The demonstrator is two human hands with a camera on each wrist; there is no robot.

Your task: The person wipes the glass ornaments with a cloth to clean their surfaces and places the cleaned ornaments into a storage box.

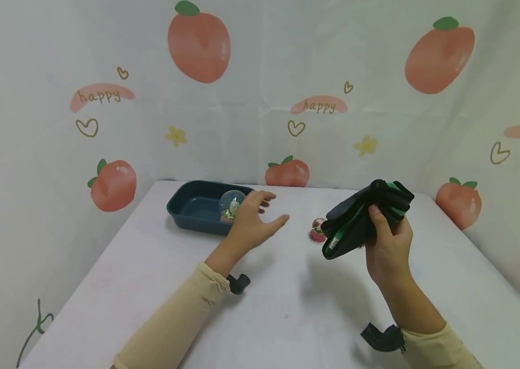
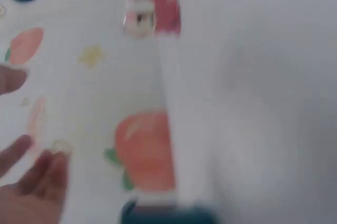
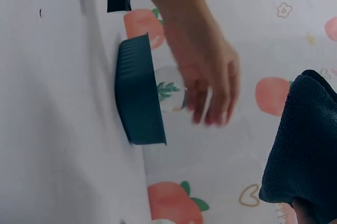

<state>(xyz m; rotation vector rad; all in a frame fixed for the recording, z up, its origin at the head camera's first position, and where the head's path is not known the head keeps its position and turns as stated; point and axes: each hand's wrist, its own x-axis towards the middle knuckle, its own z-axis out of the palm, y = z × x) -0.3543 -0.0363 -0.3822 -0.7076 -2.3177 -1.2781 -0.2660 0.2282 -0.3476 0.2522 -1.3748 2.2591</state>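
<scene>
R hand: on my feed, R hand (image 1: 386, 251) grips the cloth, thumb pressed on its near face; other fingers mostly hidden behind.
Cloth: dark folded cloth (image 1: 352, 228) w/ green edging, held up off the table (image 1: 269, 333), right of centre. A pale tag shows at its left end.
Cloth feel: I'd guess light, soft, floppy; fuzzy in the right wrist cam, so prob. not slippery, nothing to break. Layers fan out at the left end, so I'd pinch thru all of them near the thick fold.
L hand: L hand (image 1: 252, 225) is wide, thumb well apart from fingers, nothing held that I can see. It's at the tray's right end; can't tell if it touches the rim.
Globe: snow globe (image 1: 231, 204) inside the tray, right end, upright, partly behind L hand.
Globe feel: prob. smooth, slick, maybe breakable, heavier than the cloth; I'd hold low at the base, not the dome.
Tray: dark blue tray (image 1: 192, 222), far left on the table; looks stiff, so I'd take the rim.
Ornament: small pink-and-white ornament (image 1: 318, 230) on the table, just left of the cloth in view, partly hidden.
</scene>
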